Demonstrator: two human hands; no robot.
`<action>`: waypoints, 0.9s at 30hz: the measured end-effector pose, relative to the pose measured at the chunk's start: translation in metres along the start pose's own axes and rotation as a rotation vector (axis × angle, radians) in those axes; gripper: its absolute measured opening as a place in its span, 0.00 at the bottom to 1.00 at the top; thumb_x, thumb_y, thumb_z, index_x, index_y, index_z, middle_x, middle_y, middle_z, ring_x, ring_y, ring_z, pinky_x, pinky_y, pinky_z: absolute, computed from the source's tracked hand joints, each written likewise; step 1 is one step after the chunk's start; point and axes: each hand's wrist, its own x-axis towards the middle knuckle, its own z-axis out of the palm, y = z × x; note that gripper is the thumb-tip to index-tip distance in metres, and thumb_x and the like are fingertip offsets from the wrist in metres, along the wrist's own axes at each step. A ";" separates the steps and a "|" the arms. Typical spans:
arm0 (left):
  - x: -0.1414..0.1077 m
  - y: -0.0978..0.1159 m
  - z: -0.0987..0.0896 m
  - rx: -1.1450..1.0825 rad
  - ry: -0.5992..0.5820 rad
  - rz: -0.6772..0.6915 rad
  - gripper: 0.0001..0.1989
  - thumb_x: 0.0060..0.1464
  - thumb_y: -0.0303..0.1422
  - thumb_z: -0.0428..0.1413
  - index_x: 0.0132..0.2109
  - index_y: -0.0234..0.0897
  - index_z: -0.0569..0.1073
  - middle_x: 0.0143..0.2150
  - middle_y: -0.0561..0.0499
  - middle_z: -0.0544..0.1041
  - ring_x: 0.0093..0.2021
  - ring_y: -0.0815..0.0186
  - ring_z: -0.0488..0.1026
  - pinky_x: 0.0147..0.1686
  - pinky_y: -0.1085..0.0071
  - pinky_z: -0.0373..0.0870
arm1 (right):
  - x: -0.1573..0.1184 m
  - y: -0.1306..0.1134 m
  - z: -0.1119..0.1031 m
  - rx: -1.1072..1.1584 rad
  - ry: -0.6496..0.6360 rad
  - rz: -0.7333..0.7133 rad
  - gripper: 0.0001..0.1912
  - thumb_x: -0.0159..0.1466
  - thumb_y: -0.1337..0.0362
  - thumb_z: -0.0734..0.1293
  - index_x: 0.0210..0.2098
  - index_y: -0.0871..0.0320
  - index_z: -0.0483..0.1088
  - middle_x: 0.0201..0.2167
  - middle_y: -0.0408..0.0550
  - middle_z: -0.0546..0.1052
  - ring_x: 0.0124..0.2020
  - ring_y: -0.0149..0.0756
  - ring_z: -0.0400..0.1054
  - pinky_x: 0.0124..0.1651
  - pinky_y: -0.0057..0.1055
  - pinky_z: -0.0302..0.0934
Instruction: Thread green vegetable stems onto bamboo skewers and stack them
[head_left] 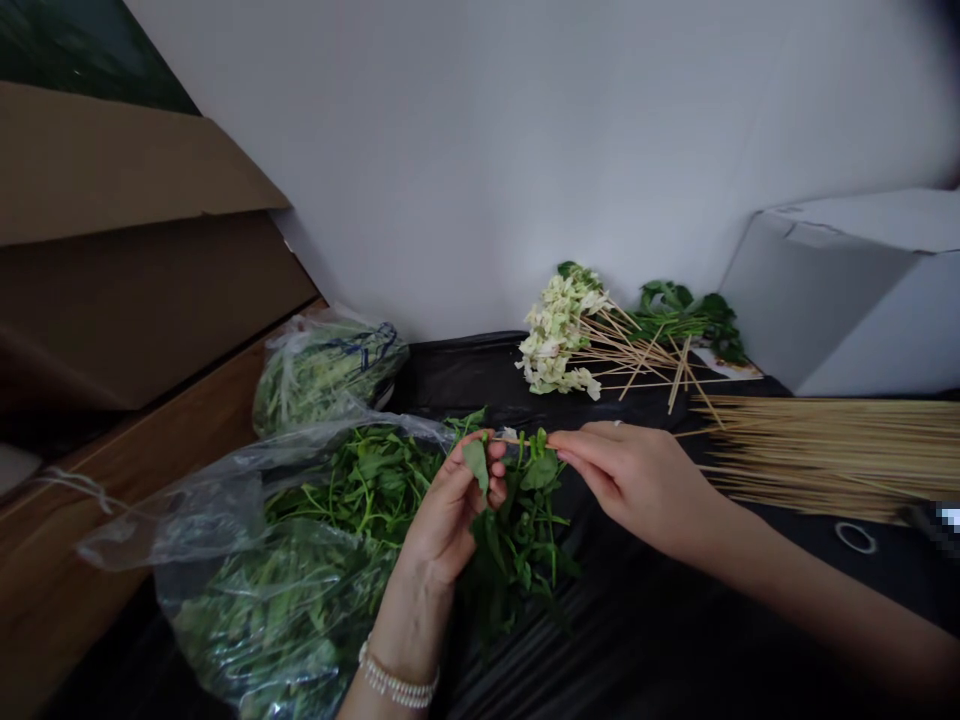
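My right hand [637, 480] pinches a thin wooden skewer [517, 441] that points left. Several green stems and leaves [538, 462] are threaded on it beside my fingertips. At the skewer's other end, my left hand [457, 500] is closed on a green leaf [475, 462] near the tip; whether the tip has gone through this leaf I cannot make out. Loose leafy greens [517, 560] lie below and between my hands. Left of my left hand, an opened clear plastic bag [202, 520] holds more of the greens [375, 465].
Skewers with pale leaf pieces [559, 335] and others with dark green leaves [720, 320] lie at the back. Bare skewers [832, 445] are spread at right, near a ring-shaped object [856, 538]. A second bag of greens [322, 365], a cardboard box [135, 240] and a white box [862, 300] flank the black sheet [615, 640].
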 end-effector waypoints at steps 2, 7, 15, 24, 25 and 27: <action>0.000 0.000 0.000 0.009 -0.012 0.018 0.13 0.47 0.24 0.65 0.41 0.35 0.77 0.37 0.50 0.77 0.32 0.73 0.74 0.30 0.80 0.72 | 0.000 -0.001 0.000 0.000 0.001 -0.007 0.14 0.68 0.69 0.60 0.44 0.54 0.76 0.34 0.47 0.80 0.35 0.34 0.74 0.37 0.29 0.65; 0.001 -0.001 -0.002 -0.009 -0.003 0.018 0.16 0.43 0.26 0.68 0.42 0.35 0.77 0.36 0.52 0.77 0.34 0.71 0.74 0.33 0.77 0.72 | -0.001 -0.001 0.001 -0.002 0.002 -0.017 0.14 0.68 0.69 0.59 0.44 0.53 0.76 0.32 0.46 0.79 0.34 0.34 0.73 0.36 0.29 0.63; 0.000 -0.002 -0.003 0.021 -0.004 0.043 0.19 0.40 0.28 0.70 0.42 0.35 0.77 0.33 0.52 0.77 0.32 0.70 0.73 0.29 0.75 0.70 | 0.000 -0.003 0.001 0.009 -0.018 -0.012 0.15 0.68 0.69 0.59 0.44 0.54 0.76 0.31 0.47 0.79 0.33 0.34 0.72 0.35 0.29 0.62; 0.001 -0.004 -0.003 0.048 -0.025 0.070 0.20 0.38 0.29 0.71 0.41 0.35 0.77 0.30 0.53 0.77 0.30 0.70 0.72 0.28 0.75 0.69 | -0.001 -0.003 0.003 0.012 -0.034 -0.002 0.15 0.68 0.69 0.58 0.44 0.54 0.76 0.31 0.46 0.78 0.33 0.34 0.72 0.35 0.28 0.61; 0.001 -0.004 -0.002 0.051 -0.024 0.073 0.20 0.37 0.29 0.71 0.41 0.35 0.78 0.30 0.53 0.77 0.30 0.70 0.72 0.28 0.75 0.69 | -0.001 -0.002 0.003 0.013 -0.035 -0.003 0.15 0.68 0.69 0.58 0.44 0.54 0.76 0.31 0.46 0.78 0.34 0.34 0.72 0.35 0.28 0.62; 0.001 -0.003 -0.002 0.063 -0.010 0.075 0.21 0.36 0.29 0.72 0.40 0.35 0.78 0.30 0.53 0.78 0.29 0.71 0.72 0.28 0.75 0.70 | -0.001 -0.003 0.003 0.017 -0.037 -0.003 0.15 0.68 0.69 0.58 0.44 0.55 0.76 0.32 0.47 0.79 0.34 0.34 0.72 0.36 0.28 0.62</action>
